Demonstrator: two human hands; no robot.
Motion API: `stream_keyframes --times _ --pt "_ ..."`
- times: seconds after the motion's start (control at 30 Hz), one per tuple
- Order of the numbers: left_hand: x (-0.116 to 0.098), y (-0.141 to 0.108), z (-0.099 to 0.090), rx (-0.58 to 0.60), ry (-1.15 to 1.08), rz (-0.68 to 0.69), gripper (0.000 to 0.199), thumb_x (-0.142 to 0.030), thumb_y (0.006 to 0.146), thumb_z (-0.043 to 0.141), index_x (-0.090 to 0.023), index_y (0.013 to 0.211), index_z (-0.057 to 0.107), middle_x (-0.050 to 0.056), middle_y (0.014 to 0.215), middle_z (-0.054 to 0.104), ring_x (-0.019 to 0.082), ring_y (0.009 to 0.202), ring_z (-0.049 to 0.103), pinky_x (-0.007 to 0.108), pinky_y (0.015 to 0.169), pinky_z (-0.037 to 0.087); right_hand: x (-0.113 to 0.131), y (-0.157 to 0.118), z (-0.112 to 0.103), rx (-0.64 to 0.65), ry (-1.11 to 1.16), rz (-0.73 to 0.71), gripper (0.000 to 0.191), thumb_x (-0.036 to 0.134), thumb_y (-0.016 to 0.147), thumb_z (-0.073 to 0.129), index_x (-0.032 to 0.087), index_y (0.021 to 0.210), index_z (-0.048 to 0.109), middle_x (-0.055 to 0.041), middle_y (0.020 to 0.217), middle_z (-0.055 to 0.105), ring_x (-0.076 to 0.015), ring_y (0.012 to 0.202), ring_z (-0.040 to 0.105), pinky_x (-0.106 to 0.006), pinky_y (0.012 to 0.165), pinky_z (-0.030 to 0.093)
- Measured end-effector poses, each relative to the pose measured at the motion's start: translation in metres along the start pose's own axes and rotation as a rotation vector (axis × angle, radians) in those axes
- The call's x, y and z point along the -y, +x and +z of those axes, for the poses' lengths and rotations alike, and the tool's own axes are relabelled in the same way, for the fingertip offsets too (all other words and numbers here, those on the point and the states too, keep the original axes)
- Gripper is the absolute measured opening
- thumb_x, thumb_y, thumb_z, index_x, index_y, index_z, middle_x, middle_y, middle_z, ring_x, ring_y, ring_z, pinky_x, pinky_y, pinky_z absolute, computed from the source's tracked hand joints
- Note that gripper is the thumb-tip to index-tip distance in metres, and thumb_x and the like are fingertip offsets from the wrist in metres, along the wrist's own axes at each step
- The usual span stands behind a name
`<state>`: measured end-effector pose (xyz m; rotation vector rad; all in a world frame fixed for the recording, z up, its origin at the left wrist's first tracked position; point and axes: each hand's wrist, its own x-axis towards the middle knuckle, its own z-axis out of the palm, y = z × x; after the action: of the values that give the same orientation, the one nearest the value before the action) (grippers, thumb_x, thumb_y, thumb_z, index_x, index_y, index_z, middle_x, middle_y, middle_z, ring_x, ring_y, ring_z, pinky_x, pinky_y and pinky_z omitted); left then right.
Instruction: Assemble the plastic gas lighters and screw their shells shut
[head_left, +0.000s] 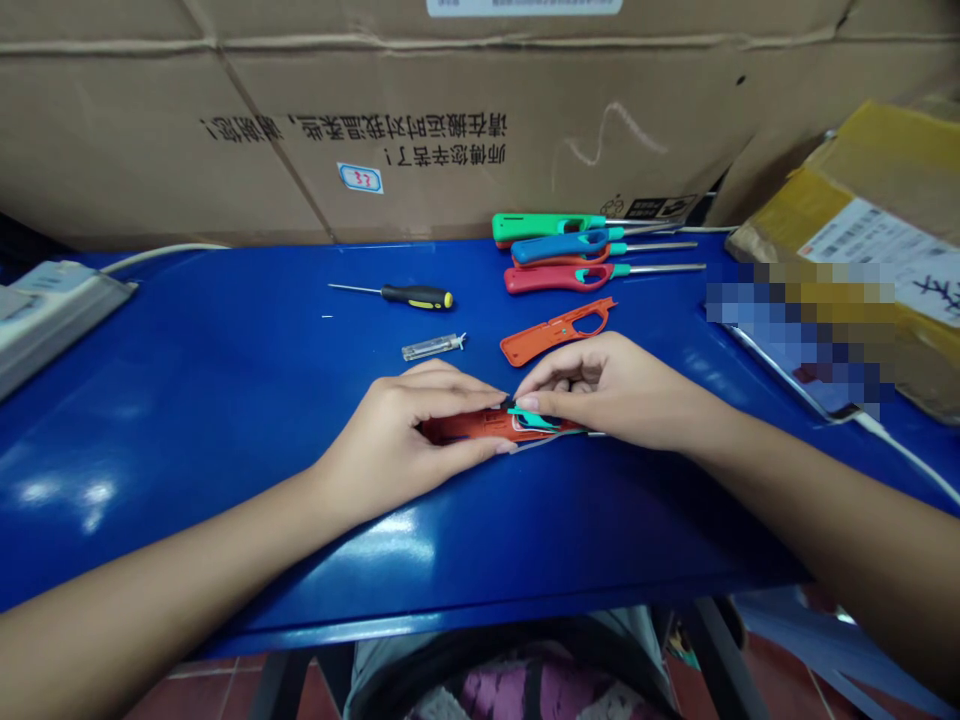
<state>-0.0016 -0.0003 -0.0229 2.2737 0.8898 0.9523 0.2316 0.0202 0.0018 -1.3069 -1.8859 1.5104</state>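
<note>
Two large things fill the view: a blue metal table (225,530) and, standing behind it, a big cardboard carton (480,110) printed with Chinese text and bearing a small numbered label. A yellow-wrapped parcel (877,170) leans at the table's far right corner, and a white power strip (52,320) lies at the left edge, its cable running along the back.

Three assembled utility lighters (581,250) in green, blue and red lie side by side near the back of the table, their metal nozzles pointing right. In front of them lies an orange lighter shell (555,332), open side up. Further left are a screwdriver (416,297) with a black-and-yellow handle and, below it, a small metal part (433,347).

Near the table's middle, the left hand (397,430) curves around the left end of a red-orange lighter shell (480,426), fingers closed together on it and thumb out of sight. The right hand (607,390) comes in from the other side, its fingertips (529,402) pinched closely on a teal plastic piece (534,418) seated in the shell's right end.
</note>
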Motion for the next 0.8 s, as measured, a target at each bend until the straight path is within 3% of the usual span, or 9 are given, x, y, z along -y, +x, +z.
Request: stream_keyframes --times 0.23,0.57,0.8 --pt "0.000 -0.001 -0.005 0.086 0.138 0.097 0.044 -0.037 0.076 0.086 -0.012 0.112 0.076 0.011 0.106 0.079 0.023 0.094 0.072 0.038 0.088 0.057 -0.004 0.001 0.003 -0.010 -0.050 -0.028 0.021 0.035 0.082 0.070 0.016 0.086 0.079 -0.0015 0.073 0.071 -0.0118 0.064 0.057 -0.026 0.060 0.043" --pt "-0.007 -0.007 -0.008 0.141 0.207 0.067 0.024 -0.022 0.090 0.072 -0.013 0.112 0.075 0.008 0.103 0.074 0.017 0.092 0.067 0.030 0.084 0.055 -0.008 0.003 0.007 -0.040 -0.058 -0.052 0.014 0.028 0.084 0.068 0.018 0.083 0.077 -0.0007 0.075 0.073 -0.0115 0.069 0.061 -0.024 0.060 0.044" --pt "-0.007 -0.010 -0.005 0.137 0.218 0.070 0.022 -0.021 0.091 0.071 -0.013 0.111 0.075 0.008 0.103 0.073 0.018 0.093 0.065 0.031 0.084 0.055 -0.006 0.004 0.014 -0.115 -0.046 -0.021 0.010 0.025 0.080 0.072 0.016 0.076 0.075 0.0034 0.058 0.060 -0.0076 0.054 0.047 -0.023 0.048 0.032"
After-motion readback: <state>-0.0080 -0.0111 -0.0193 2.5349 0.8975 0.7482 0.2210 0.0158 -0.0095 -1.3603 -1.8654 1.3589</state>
